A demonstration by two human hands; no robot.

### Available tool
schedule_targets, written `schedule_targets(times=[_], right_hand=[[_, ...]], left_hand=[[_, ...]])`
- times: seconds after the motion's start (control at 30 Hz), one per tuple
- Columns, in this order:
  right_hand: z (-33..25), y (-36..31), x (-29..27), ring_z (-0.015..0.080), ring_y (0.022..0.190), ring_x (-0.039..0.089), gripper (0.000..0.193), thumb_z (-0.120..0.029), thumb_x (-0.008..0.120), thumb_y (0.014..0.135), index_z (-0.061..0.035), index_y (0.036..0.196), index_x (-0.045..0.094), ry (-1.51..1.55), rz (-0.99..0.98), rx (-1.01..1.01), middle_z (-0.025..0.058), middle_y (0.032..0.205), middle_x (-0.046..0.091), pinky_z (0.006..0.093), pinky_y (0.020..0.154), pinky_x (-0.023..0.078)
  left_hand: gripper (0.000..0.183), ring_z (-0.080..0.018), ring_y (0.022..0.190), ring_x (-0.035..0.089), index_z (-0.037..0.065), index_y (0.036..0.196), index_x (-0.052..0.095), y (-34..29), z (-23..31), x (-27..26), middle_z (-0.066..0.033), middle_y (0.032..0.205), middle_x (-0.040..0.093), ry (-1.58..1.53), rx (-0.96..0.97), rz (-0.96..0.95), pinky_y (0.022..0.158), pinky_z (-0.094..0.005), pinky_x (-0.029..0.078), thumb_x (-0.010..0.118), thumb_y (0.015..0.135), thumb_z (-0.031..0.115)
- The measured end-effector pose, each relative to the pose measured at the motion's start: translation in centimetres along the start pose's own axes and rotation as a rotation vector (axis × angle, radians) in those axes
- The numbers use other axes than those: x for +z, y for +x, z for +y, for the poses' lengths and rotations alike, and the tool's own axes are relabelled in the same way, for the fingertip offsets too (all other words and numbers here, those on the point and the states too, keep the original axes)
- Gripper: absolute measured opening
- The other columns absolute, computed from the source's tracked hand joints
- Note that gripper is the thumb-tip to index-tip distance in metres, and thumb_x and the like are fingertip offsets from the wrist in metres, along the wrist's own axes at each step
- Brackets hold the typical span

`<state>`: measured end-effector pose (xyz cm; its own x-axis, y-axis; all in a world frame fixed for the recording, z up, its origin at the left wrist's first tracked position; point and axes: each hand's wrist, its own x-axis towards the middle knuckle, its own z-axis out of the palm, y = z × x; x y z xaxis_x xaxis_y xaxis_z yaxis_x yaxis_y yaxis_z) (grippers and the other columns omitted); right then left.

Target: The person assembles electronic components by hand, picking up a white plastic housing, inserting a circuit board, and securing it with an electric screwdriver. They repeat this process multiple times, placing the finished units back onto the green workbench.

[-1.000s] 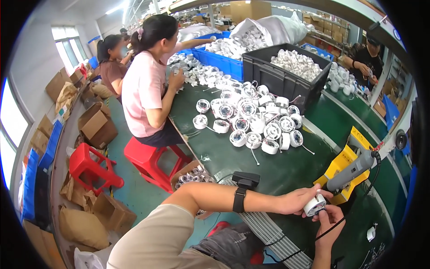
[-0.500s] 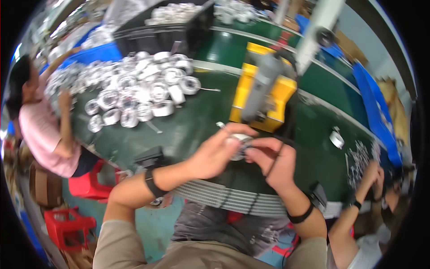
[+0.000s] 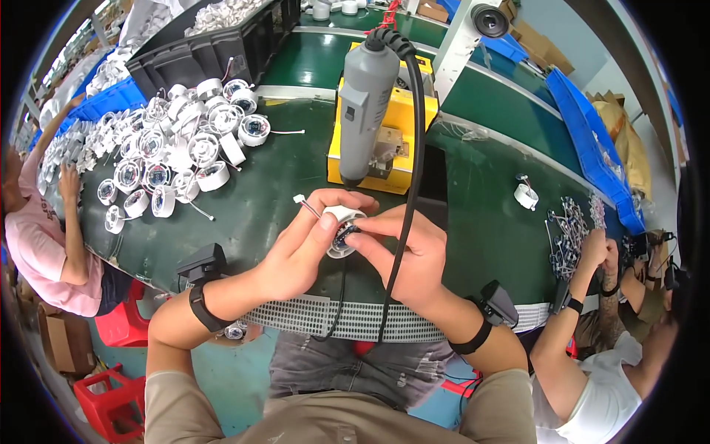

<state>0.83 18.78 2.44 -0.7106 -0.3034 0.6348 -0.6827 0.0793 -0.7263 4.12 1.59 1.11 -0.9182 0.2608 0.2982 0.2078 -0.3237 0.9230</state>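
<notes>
A white round plastic housing [image 3: 341, 253] is held in front of me, tilted so its open side shows. My left hand [image 3: 299, 244] is closed round its left side, fingers behind and thumb at the rim. Inside the housing sits a dark circuit board [image 3: 345, 234]. Pressed together at the board's right edge are the thumb and forefinger of my right hand [image 3: 403, 255]; they cover part of it. A thin wire with a white connector [image 3: 299, 200] sticks out over my left fingers. The black cable of the grey power tool [image 3: 367, 103] passes in front of my right hand.
The tool stands on a yellow holder [image 3: 335, 159] just beyond my hands. Many similar housings [image 3: 203, 148] are heaped at left, near a black crate [image 3: 255, 52]. A lone housing [image 3: 526, 196] lies right. Co-workers sit either side; a perforated strip [image 3: 288, 317] lines the near edge.
The view has shifted and become sharper. Both hands still hold the housing, which now shows the dark board inside, with my right fingertips on the board's edge.
</notes>
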Motion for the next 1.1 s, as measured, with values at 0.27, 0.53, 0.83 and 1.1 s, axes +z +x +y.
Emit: schedule_targets(times=[0.27, 0.53, 0.83, 1.1], right_hand=[[0.5, 0.1, 0.1, 0.0195, 0.092, 0.064, 0.043, 0.002, 0.082, 0.070, 0.0003, 0.109, 0.064, 0.040, 0.005, 0.002, 0.0099, 0.099, 0.061, 0.0301, 0.077, 0.052], [1.5, -0.2, -0.5, 0.0204, 0.103, 0.064, 0.038, 0.002, 0.069, 0.086, 0.0037, 0.121, 0.054, 0.483, -0.161, 0.390, 0.0131, 0.115, 0.062, 0.0336, 0.091, 0.054], [1.9, 1.0, -0.2, 0.0210, 0.091, 0.067, 0.023, -0.002, 0.070, 0.085, 0.0021, 0.108, 0.067, -0.096, -0.240, 0.144, 0.0129, 0.105, 0.065, 0.0316, 0.084, 0.056], [0.9, 5.9, 1.8, 0.0216, 0.100, 0.062, 0.074, -0.010, 0.076, 0.080, -0.0005, 0.139, 0.033, -0.171, -0.045, 0.071, 0.0145, 0.113, 0.061, 0.0377, 0.093, 0.049]], left_hand=[[0.041, -0.0209, 0.128, 0.042, 0.002, 0.139, 0.031, -0.2, 0.2, 0.0, -0.0141, 0.140, 0.040, -0.078, -0.022, -0.027, 0.108, -0.0364, 0.033, 0.031, 0.106, 0.027], [0.061, -0.0171, 0.114, 0.055, 0.005, 0.149, 0.025, 0.2, 2.2, -0.2, -0.0130, 0.125, 0.056, 0.313, -0.125, -0.064, 0.097, -0.0342, 0.045, 0.055, 0.097, 0.014], [0.042, -0.0121, 0.098, 0.061, -0.002, 0.137, 0.045, 0.7, 2.4, -2.0, -0.0089, 0.114, 0.062, 0.426, -0.240, -0.030, 0.080, -0.0270, 0.055, 0.053, 0.096, 0.003], [0.041, -0.0200, 0.096, 0.067, -0.006, 0.137, 0.041, 1.1, 1.0, -3.9, -0.0165, 0.113, 0.061, 0.222, -0.488, -0.045, 0.082, -0.0309, 0.059, 0.046, 0.097, 0.004]])
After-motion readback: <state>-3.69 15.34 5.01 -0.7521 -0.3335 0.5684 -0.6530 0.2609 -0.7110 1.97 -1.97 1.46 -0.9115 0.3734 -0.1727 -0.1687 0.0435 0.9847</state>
